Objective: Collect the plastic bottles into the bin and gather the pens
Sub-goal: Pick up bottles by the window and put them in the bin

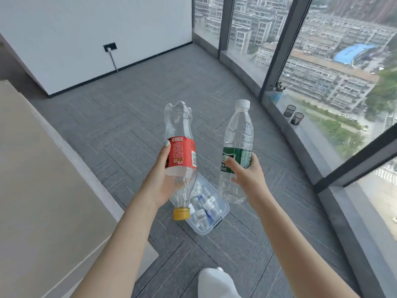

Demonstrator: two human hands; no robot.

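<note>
Grey carpet tile floor (133, 117) fills your view, with the window ledge (311, 136) curving away at 2 o'clock. Low at 6 o'clock the clear plastic bin (222, 214) sits on the floor, small bottles already inside. Your left hand (160, 181) is wrapped around the red-label bottle (180, 155), held upside down above the bin with its yellow cap (181, 214) at the bottom. Your right hand (247, 175) is closed on the green-label water bottle (237, 151), upright, white cap up. Two dark mesh pen cups (293, 114) stand side by side on the ledge.
</note>
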